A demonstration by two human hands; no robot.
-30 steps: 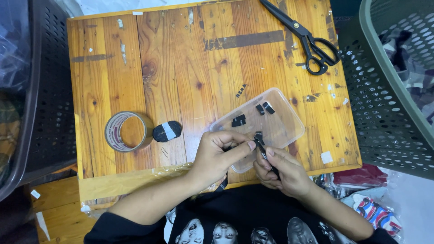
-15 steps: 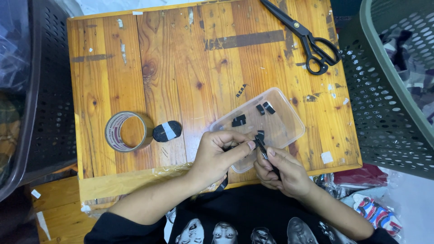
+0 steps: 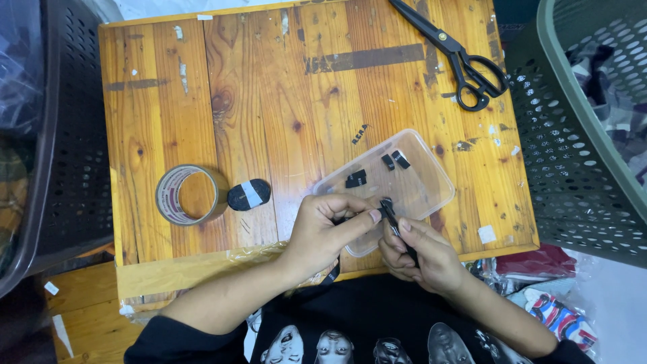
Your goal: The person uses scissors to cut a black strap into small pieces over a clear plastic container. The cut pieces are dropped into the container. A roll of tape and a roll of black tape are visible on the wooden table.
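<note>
Nothing much has moved since the earlier frame: both hands stay together at the table's near edge. Left hand (image 3: pixel 330 226) pinches a small black piece (image 3: pixel 385 205) between thumb and forefinger. Right hand (image 3: pixel 418 253) is closed around a thin black strip (image 3: pixel 397 232) that runs up to that same piece. Directly beneath and just beyond the pinch lies a clear plastic tray (image 3: pixel 431 189) holding three more black bits. Left of the hands sit a black oval pad (image 3: pixel 248 195) and a tape roll (image 3: pixel 185 195). Far beyond, to the right, lie black scissors (image 3: pixel 458 57) on the wooden table (image 3: pixel 283 87).
</note>
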